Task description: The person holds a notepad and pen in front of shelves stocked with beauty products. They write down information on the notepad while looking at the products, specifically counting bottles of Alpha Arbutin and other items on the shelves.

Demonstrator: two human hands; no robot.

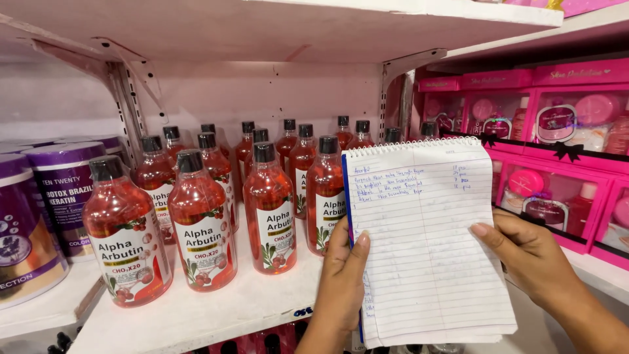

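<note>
White shelf (216, 314) across the frame's lower left carries rows of red bottles (268, 210), with purple tubs (62, 190) at far left and pink gift boxes (557, 164) at right. Notepad (426, 242), lower centre, is upright before the shelf. Left hand (342, 272) clamps its spine edge; right hand (527, 252) grips its right edge.

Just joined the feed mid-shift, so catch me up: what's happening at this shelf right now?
A person holds a spiral notepad up in front of a white shelf, left hand gripping its bound edge, right hand on the opposite edge. The top page has a few handwritten lines. Behind it stand rows of red bottles with black caps; purple tubs sit left, pink gift boxes right.
</note>
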